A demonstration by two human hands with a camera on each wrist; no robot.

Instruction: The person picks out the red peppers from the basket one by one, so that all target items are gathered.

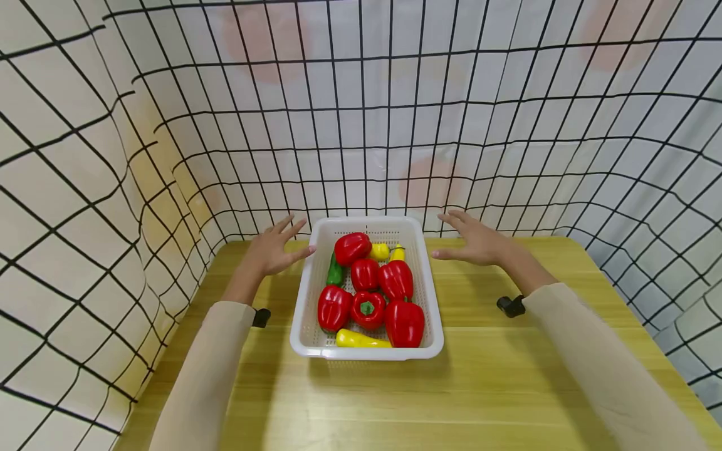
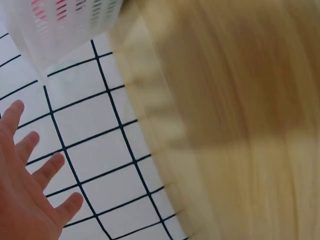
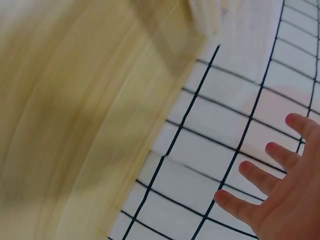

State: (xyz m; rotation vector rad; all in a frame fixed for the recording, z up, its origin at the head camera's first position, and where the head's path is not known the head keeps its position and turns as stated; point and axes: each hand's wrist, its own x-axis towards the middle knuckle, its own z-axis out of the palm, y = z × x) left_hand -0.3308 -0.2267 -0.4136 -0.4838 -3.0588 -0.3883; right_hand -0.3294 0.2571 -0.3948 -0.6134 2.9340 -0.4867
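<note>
A white plastic basket (image 1: 366, 353) stands on the wooden table in the head view. Several glossy red bell peppers (image 1: 405, 324) fill most of it. Along its front wall lies a long yellow pepper (image 1: 361, 339), and a dark green pepper (image 1: 335, 274) sits by the left wall. Two smaller yellow vegetables (image 1: 380, 252) are at the back, partly hidden. My left hand (image 1: 273, 250) has its fingers spread, the thumb tip right at the basket's left rim. On the other side, my right hand (image 1: 476, 243) holds nothing, fingers spread, a short gap from the right rim.
The wooden table (image 1: 361, 401) extends in front of the basket and to both sides. A white curtain with a black grid (image 1: 372, 131) rises behind the table's far edge and along both sides. Dark wrist straps (image 1: 511, 305) show at both sleeves.
</note>
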